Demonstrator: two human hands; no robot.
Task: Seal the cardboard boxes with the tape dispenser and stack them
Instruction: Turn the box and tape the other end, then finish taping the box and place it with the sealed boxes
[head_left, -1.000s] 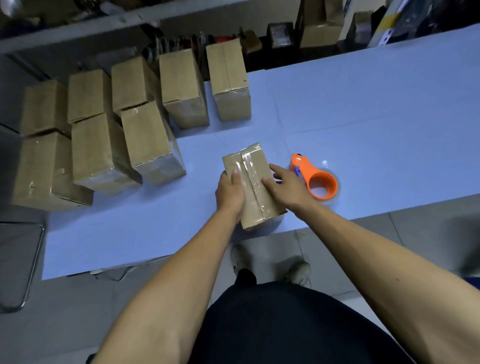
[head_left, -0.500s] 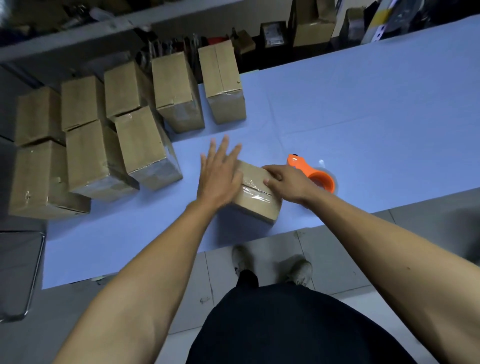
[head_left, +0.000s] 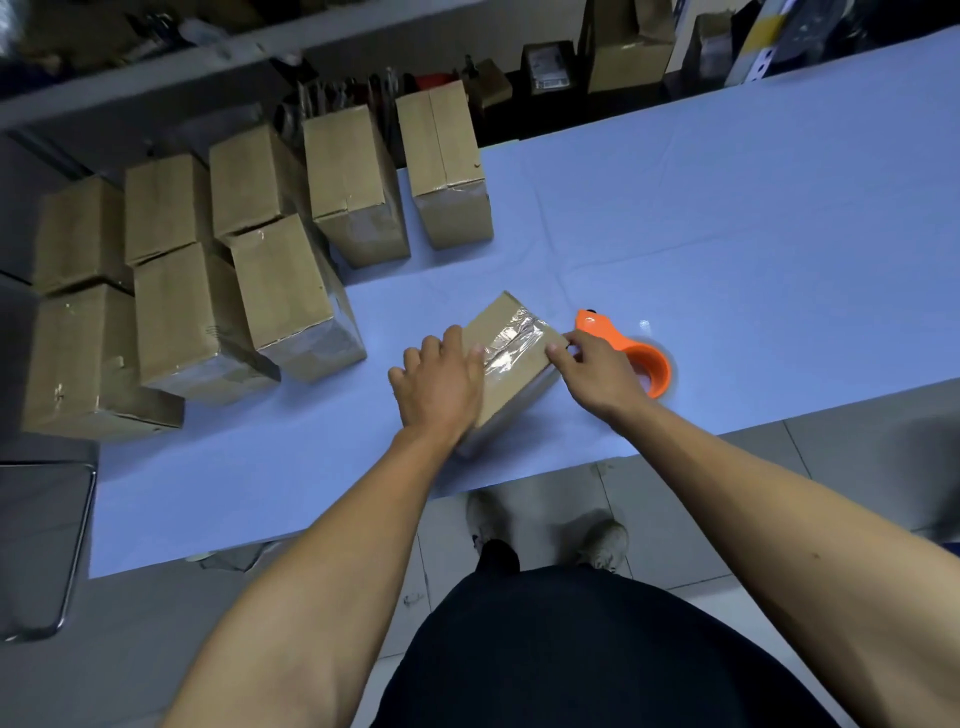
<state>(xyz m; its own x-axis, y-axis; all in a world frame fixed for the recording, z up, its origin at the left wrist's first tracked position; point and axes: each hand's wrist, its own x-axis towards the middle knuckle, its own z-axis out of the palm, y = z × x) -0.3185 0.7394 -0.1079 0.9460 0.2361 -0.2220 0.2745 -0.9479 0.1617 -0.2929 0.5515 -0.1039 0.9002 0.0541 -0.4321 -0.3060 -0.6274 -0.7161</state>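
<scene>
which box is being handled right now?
The taped box near the table's front edge, beside the orange tape dispenser. The left hand and right hand both rest on it; the other boxes sit untouched at the left.
</scene>
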